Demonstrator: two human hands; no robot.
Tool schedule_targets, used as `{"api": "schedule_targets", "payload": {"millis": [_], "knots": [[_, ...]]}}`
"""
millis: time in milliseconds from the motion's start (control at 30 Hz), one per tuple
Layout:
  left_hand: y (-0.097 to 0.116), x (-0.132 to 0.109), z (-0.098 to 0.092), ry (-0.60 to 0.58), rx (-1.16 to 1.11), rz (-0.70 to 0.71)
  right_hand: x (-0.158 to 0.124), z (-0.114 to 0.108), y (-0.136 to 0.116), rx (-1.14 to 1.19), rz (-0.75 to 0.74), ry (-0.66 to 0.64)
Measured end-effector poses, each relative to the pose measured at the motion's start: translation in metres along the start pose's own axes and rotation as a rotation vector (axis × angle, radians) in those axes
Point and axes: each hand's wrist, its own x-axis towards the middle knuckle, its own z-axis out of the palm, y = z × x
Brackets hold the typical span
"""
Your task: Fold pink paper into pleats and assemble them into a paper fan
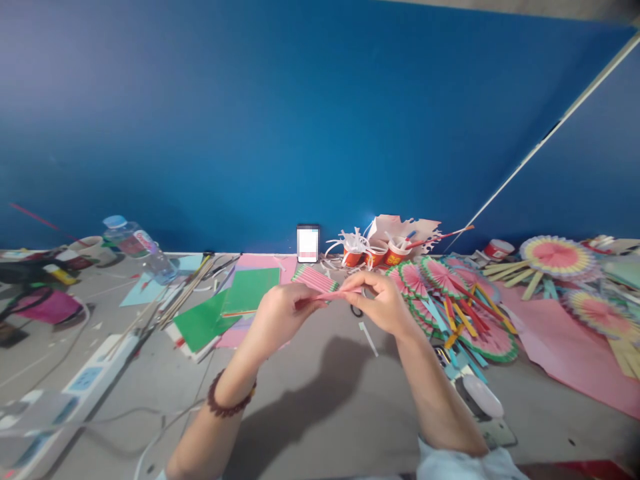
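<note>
Pink paper strip (336, 295) is held above the table (385, 427). From left: green sheets (253, 290) lie flat; the left hand (285, 310) pinches the strip's left end; the right hand (380, 301) pinches its right end; paper fans (443, 276) lie heaped at right.

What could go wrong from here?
Both the left hand and right hand pinch the thin pink paper by fingertips; uneven pulling might tear or crease it.

The pink-and-green paper fans lie close beside the right hand and forearm; a sideways sweep could bend their pleats.

A white cable runs close to the left forearm, where the beaded bracelet might snag it.
</note>
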Motion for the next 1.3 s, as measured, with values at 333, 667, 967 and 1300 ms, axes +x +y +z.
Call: {"api": "schedule_targets", "payload": {"millis": [333,667,967,1300], "knots": [[0.005,-0.001,0.003,0.065,0.151,-0.015,-0.003,0.004,-0.022,-0.25,-0.14,-0.048],[0.008,-0.004,0.002,-0.032,0.132,0.043,0.0,0.001,-0.013,-0.248,-0.218,-0.008],[0.004,-0.003,-0.005,-0.015,0.025,0.019,0.0,-0.004,-0.017,-0.222,-0.182,-0.011],[0.003,-0.002,-0.001,0.04,0.161,0.067,0.0,-0.003,-0.014,-0.368,-0.241,-0.026]]}}
